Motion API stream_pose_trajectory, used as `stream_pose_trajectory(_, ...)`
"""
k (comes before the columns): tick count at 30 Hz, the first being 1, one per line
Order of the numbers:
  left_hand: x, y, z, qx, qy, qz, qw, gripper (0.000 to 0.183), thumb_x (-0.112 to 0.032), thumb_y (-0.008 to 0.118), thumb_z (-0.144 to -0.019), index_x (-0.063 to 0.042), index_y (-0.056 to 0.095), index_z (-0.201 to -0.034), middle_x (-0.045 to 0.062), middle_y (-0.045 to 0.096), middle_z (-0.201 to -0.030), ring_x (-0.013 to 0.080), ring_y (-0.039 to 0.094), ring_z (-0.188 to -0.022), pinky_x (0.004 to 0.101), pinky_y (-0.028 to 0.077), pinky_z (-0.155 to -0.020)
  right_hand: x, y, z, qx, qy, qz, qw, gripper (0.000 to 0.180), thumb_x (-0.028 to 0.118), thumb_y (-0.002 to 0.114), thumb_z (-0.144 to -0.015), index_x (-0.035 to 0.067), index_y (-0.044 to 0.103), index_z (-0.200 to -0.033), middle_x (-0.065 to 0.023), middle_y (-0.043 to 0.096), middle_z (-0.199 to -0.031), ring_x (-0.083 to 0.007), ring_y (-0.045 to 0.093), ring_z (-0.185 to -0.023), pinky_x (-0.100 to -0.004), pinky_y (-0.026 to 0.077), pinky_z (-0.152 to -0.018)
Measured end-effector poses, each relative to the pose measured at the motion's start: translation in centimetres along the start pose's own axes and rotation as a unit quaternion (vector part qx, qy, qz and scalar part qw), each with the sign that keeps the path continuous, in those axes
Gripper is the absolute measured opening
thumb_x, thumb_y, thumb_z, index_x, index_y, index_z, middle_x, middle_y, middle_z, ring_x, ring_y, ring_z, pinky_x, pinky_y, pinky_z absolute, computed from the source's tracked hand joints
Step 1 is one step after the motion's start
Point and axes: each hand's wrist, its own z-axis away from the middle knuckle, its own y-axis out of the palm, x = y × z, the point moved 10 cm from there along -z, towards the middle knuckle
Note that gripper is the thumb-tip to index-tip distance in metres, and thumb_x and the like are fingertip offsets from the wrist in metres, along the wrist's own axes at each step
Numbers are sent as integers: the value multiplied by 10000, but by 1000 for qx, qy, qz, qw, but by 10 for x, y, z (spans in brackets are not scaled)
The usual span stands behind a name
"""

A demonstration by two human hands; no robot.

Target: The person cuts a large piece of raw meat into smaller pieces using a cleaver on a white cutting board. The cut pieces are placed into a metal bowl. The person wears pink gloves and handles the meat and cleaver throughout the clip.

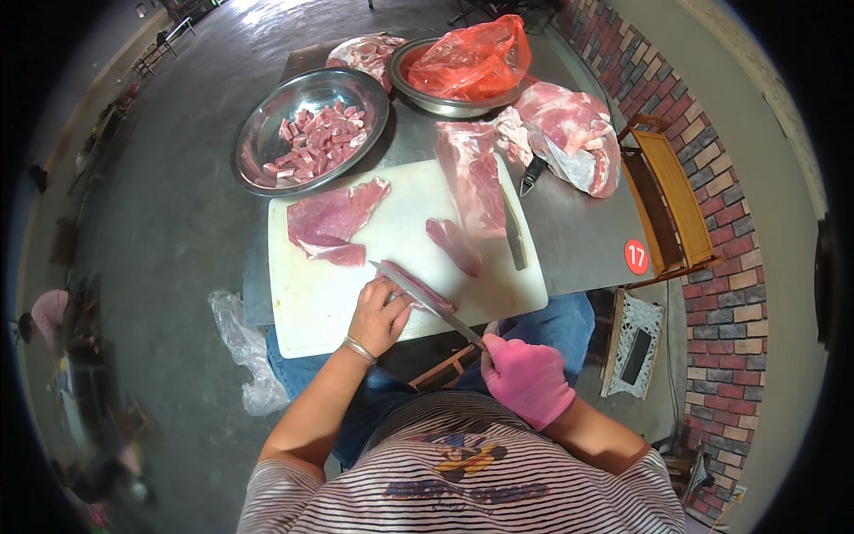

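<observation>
My right hand [527, 380], in a pink knit glove, grips the handle of a long knife [430, 300]. The blade slants up to the left, over a narrow strip of raw meat [427, 294] near the front of the white cutting board [313, 320]. Bare and wearing a bangle, my left hand [378, 317] presses its fingers on the strip's left part. Further back on the board lie a flat piece of meat [333, 217] at left, a small piece [455, 247] right of centre and a long slab [472, 180] reaching over the back edge.
A steel bowl of meat cubes [323, 140] stands behind the board at left. A basin holding a red plastic bag [467, 63], large meat cuts [567, 127] and a black strap with a metal clip [532, 175] are on the metal table. A wooden rack [670, 200] stands at right.
</observation>
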Motion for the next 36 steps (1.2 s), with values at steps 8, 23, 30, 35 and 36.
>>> stream_pose_trajectory(8, 10, 9, 2, 27, -14, -4, 1000, 237, -79, 749, -739, -99, 722, -974, 105, 614, -1106, 338, 544, -1088, 456, 442, -934, 3, 15, -9, 47, 19, 53, 997, 113, 196, 620, -888, 86, 597, -901, -112, 610, -649, -324, 645, -561, -438, 506, -473)
stream_pose_trajectory(23, 12, 15, -3, 67, -32, 0, 997, 341, -82, 767, -700, -129, 749, -1037, 80, 607, -1203, 344, 512, -1177, 471, 397, -1007, -5, 66, -88, 164, 44, 14, 985, 177, 260, 544, -929, 94, 605, -919, -170, 681, -734, -396, 689, -726, -518, 541, -674)
stream_pose_trajectory(30, 16, 15, -1, 75, -53, 11, 996, 333, -104, 755, -726, -164, 755, -1053, 60, 601, -1231, 321, 498, -1191, 461, 395, -994, -28, 54, -48, 236, 87, 38, 967, 200, 270, 541, -927, 81, 597, -954, -187, 693, -784, -398, 689, -765, -523, 542, -695)
stream_pose_trajectory(35, 19, 15, 0, 75, -53, 1, 996, 341, -114, 743, -749, -191, 755, -1081, 65, 597, -1244, 328, 492, -1209, 454, 388, -1003, -3, 93, -117, 187, 53, 17, 981, 234, 282, 533, -938, 69, 628, -955, -203, 690, -789, -406, 688, -774, -515, 544, -707)
stream_pose_trajectory(36, 17, 17, 0, 79, -47, -3, 996, 343, -119, 742, -754, -194, 754, -1088, 67, 595, -1250, 329, 491, -1214, 457, 385, -1006, 1, 97, -123, 187, 49, 23, 981, 239, 285, 529, -941, 69, 630, -957, -203, 690, -790, -409, 688, -776, -516, 544, -709)
